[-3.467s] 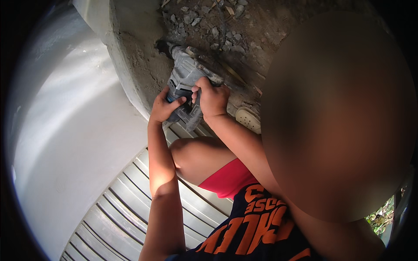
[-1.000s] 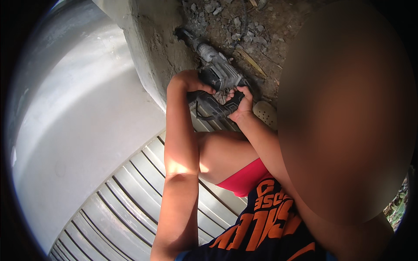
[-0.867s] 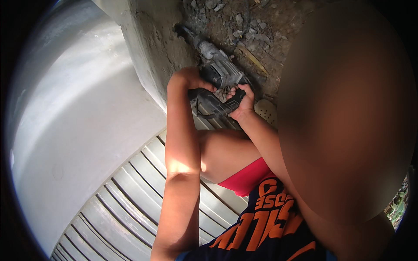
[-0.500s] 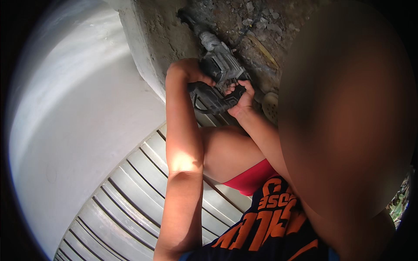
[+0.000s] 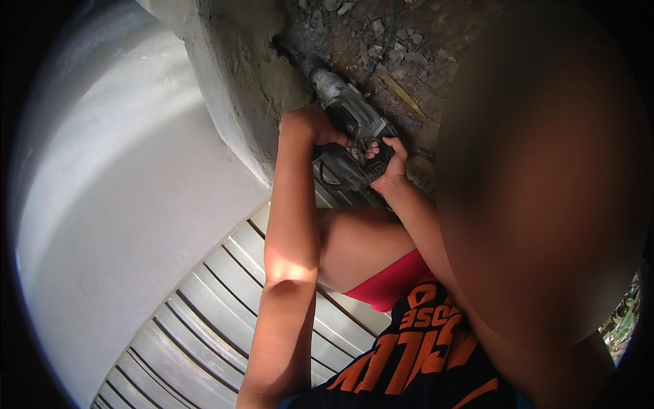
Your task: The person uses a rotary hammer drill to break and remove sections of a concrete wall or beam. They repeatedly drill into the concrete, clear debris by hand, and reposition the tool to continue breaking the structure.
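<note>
A dusty grey power drill [image 5: 344, 112] points up and to the left, its bit pressed into the base of a rough concrete block [image 5: 235, 82]. My left hand [image 5: 306, 126] is wrapped around the drill's body on its left side. My right hand [image 5: 385, 163] grips the dark rear handle [image 5: 347, 170], fingers curled over it. The tip of the bit is hidden in dust and shadow where it meets the concrete.
Broken rubble and stones [image 5: 381, 41] lie on the ground beyond the drill. A smooth white curved wall [image 5: 116, 198] fills the left. Ribbed white sheeting [image 5: 204, 320] runs under my bent knee [image 5: 347, 245]. A blurred shape covers the right side.
The drill and both hands have stayed locked together and shifted slightly up in the picture; compared with 3.5 s ago, my grip has moved further onto the tool.
</note>
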`<control>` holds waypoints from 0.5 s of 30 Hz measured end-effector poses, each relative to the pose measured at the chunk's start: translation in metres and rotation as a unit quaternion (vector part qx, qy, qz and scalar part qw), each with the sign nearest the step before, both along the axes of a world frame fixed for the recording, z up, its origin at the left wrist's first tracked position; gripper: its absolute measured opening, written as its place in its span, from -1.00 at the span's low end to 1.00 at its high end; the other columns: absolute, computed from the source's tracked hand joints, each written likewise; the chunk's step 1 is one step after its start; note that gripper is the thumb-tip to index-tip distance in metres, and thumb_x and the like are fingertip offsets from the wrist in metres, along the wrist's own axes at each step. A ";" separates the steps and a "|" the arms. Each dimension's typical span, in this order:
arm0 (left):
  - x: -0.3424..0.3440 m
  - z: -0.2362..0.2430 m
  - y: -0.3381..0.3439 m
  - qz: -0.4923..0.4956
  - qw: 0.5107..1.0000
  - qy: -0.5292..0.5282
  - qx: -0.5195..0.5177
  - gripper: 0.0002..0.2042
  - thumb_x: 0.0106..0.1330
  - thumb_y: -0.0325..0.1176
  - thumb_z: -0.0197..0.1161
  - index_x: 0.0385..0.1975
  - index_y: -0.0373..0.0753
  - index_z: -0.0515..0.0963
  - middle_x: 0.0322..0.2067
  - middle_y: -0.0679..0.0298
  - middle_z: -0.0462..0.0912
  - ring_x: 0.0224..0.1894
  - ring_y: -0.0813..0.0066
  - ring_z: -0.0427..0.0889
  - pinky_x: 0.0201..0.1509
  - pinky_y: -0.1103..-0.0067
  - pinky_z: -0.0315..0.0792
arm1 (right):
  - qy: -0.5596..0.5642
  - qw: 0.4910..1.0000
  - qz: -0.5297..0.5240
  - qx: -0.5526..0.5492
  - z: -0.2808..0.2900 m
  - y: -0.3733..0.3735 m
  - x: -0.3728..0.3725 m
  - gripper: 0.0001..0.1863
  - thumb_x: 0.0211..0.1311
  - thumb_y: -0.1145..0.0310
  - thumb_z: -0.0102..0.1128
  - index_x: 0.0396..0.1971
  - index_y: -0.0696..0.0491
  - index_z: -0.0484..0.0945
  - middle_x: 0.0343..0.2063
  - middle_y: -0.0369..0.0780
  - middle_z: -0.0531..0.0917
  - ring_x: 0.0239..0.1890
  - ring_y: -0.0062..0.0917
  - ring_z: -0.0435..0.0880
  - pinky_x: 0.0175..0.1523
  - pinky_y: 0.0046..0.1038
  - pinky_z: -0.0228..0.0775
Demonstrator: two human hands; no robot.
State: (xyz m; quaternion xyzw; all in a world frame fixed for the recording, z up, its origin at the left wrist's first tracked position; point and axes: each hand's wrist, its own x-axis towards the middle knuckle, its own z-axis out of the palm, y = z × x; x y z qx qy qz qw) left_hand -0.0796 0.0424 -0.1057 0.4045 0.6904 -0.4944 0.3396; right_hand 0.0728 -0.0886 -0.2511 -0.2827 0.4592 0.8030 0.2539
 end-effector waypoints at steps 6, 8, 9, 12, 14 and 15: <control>0.042 0.008 0.027 -0.028 0.999 0.002 -0.028 -0.22 -0.16 0.31 0.61 -0.01 -0.17 0.80 0.00 0.17 0.83 0.07 0.18 0.81 0.17 0.35 0.63 | -0.021 0.999 0.028 -0.023 0.014 0.019 0.032 -0.77 0.14 0.23 0.35 -0.45 0.01 0.49 -0.52 -0.33 0.56 -0.50 -0.57 0.55 -0.29 -0.54 0.53; 0.064 0.013 0.031 -0.052 0.999 0.017 -0.005 -0.22 -0.17 0.31 0.62 0.00 -0.16 0.79 0.00 0.18 0.83 0.07 0.20 0.81 0.16 0.35 0.63 | -0.015 0.999 0.009 -0.031 0.007 0.017 0.040 -0.77 0.14 0.23 0.35 -0.44 0.01 0.49 -0.52 -0.32 0.56 -0.50 -0.57 0.55 -0.30 -0.53 0.54; 0.072 0.015 0.033 -0.063 0.998 0.026 0.006 -0.22 -0.17 0.31 0.62 0.01 -0.15 0.79 0.00 0.19 0.83 0.07 0.20 0.81 0.16 0.35 0.64 | -0.011 0.999 0.000 -0.036 0.003 0.015 0.042 -0.77 0.14 0.23 0.35 -0.44 0.01 0.49 -0.52 -0.32 0.56 -0.50 -0.56 0.55 -0.30 -0.52 0.54; 0.048 0.007 0.033 -0.016 1.000 0.014 0.003 -0.21 -0.18 0.30 0.62 0.03 -0.13 0.79 -0.01 0.21 0.84 0.07 0.21 0.81 0.17 0.34 0.64 | -0.029 0.999 0.007 -0.012 0.003 0.025 0.032 -0.78 0.12 0.22 0.32 -0.45 0.00 0.49 -0.53 -0.31 0.55 -0.51 -0.53 0.51 -0.30 -0.47 0.51; 0.044 0.010 0.045 -0.020 0.999 0.035 -0.019 -0.20 -0.17 0.30 0.62 0.05 -0.13 0.78 0.01 0.22 0.83 0.08 0.21 0.81 0.18 0.34 0.64 | -0.033 0.999 0.017 -0.037 0.002 0.029 0.015 -0.78 0.10 0.21 0.33 -0.48 -0.01 0.49 -0.53 -0.32 0.54 -0.50 -0.51 0.51 -0.30 -0.47 0.49; 0.042 0.011 0.049 -0.023 0.998 0.044 -0.030 -0.20 -0.17 0.29 0.62 0.06 -0.12 0.77 0.02 0.22 0.83 0.09 0.21 0.80 0.18 0.34 0.64 | -0.025 0.999 0.018 -0.044 0.001 0.027 0.009 -0.78 0.09 0.21 0.34 -0.48 -0.02 0.49 -0.53 -0.32 0.54 -0.51 -0.50 0.51 -0.30 -0.47 0.48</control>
